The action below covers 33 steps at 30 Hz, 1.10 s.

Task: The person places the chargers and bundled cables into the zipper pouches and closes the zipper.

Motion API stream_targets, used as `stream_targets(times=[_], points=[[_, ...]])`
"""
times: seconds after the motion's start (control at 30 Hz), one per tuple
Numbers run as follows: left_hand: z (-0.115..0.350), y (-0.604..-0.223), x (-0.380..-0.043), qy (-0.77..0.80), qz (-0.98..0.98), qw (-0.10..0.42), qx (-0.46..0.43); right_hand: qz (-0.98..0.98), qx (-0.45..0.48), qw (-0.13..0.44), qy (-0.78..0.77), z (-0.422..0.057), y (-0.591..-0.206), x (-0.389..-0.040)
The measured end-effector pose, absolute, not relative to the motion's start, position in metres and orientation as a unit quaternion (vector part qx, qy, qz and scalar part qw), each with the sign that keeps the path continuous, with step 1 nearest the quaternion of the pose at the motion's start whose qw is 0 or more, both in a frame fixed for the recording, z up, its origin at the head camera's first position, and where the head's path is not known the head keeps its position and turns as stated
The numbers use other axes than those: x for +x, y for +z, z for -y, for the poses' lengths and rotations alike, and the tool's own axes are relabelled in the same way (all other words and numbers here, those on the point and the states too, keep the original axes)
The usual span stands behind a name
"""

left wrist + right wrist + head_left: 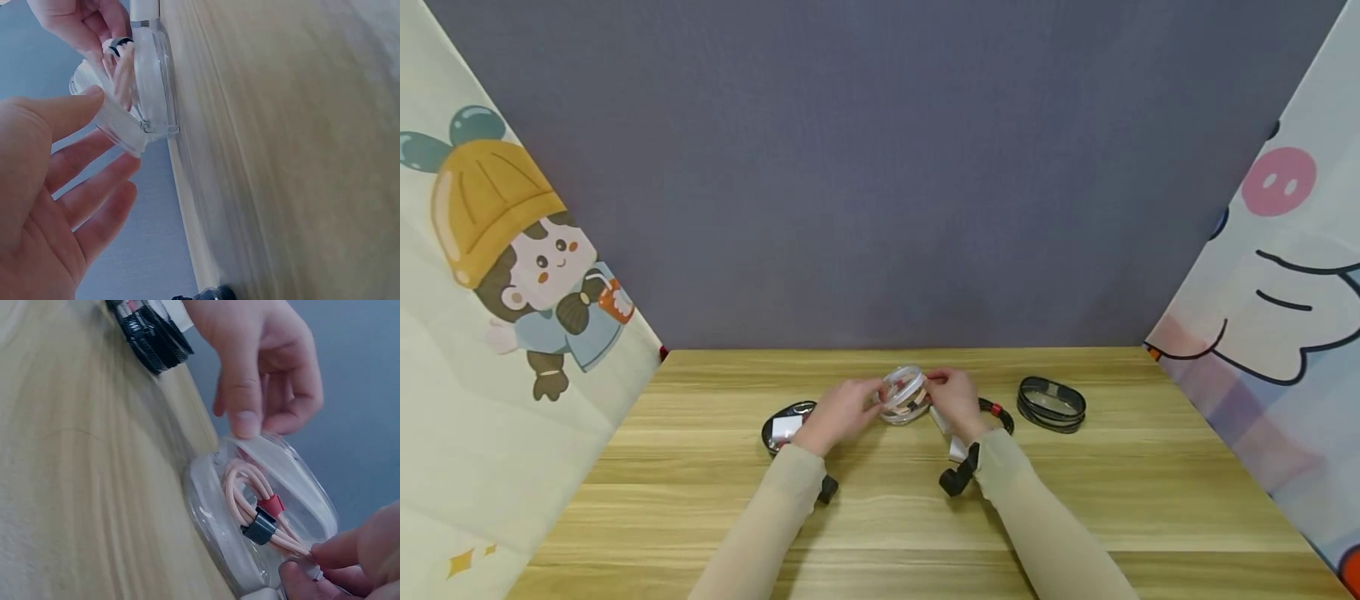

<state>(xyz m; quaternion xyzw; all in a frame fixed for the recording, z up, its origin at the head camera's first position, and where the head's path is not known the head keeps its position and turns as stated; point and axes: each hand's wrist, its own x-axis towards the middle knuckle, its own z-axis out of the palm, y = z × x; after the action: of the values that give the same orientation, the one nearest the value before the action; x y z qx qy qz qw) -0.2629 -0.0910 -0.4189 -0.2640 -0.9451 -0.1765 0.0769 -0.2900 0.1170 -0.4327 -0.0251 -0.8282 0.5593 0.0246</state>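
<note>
A clear round case (895,412) stands opened on the table, its lid (119,125) tilted up. My left hand (842,412) holds that lid between thumb and fingers. Inside lies a coiled pink cable (234,490), bound by a black strap (259,528) and a red strap (272,504). My right hand (957,400) pinches the cable at the case's near right side, as the right wrist view shows. The other fingers of my right hand partly hide the cable's end.
A black-rimmed case (767,433) with a white piece (787,428) sits left, partly behind my left hand. Beyond my right wrist lies a dark coiled item (1006,423) with a red band. Farther right is another black-rimmed case (1051,404). A grey panel (880,208) stands behind the wooden table (880,533).
</note>
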Motion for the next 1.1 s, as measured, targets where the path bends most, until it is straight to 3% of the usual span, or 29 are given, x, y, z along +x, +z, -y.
stream_targets(times=[0.23,0.4,0.6,1.1], points=[[0.0899,-0.4193,-0.2617,-0.183,0.944,0.081,-0.262,0.872,0.015,0.054,0.487,-0.1138,-0.4320,-0.2858],[0.0912,-0.4201,-0.2610,-0.191,0.942,0.083,-0.265,0.861,-0.008,0.057,0.505,-0.1151,-0.4297,-0.2840],[0.0917,-0.4202,-0.2606,-0.191,0.942,0.083,-0.262,0.855,-0.038,0.105,0.506,-0.1159,-0.4273,-0.2815],[0.0916,-0.4233,-0.2652,-0.185,0.944,0.086,-0.258,0.888,0.025,0.036,0.457,-0.1119,-0.4292,-0.2815]])
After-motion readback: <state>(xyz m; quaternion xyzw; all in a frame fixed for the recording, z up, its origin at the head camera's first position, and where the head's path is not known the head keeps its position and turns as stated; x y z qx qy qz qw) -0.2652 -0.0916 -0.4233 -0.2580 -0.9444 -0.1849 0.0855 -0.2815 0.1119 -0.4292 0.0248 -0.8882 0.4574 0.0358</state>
